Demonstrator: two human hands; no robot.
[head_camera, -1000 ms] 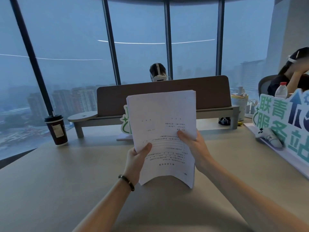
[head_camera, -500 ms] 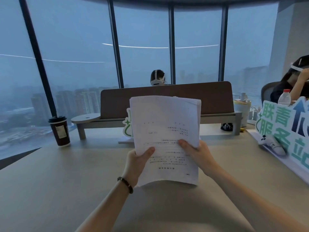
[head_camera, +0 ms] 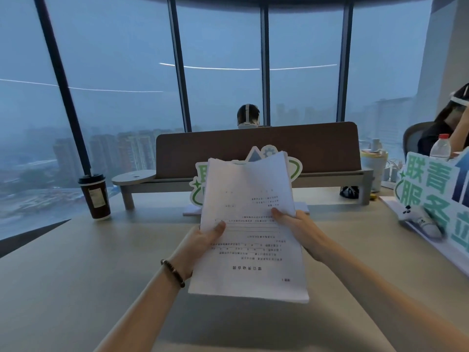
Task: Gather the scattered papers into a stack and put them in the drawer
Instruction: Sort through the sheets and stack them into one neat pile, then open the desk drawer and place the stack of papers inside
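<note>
table (head_camera: 76, 275): wide beige top, fills the lower view; no loose sheets visible on it.
divider (head_camera: 256, 148): brown panel on a grey shelf along the far edge of the table.
green sign (head_camera: 429, 189): big cut-out board, right edge of the table, a white controller just beside it.
small sign (head_camera: 196, 189): green-white cut-out at the far edge, mostly hidden behind the papers.
papers (head_camera: 251, 250): one gathered stack, held up above the middle of the table, tilted back; top edge fanned and uneven, near edge close over the table surface, contact unclear.
coffee cup (head_camera: 95, 196): dark, lidded, upright, far left corner area, well apart from the papers.
left hand (head_camera: 200, 240): grips the stack's left edge, thumb on the front sheet, fingers behind out of sight.
right hand (head_camera: 297, 224): pinches the right edge, thumb on front, fingers behind.
drawer: not in view.
step (judged): squaring the stack before stowing.
how to do well: loosen both grips slightly, tap the near edge on the table so sheets drop level, then tap a side edge; keep thumbs light so the top sheet doesn't crease.
risk: fanned top sheets may slip out when carried.
</note>
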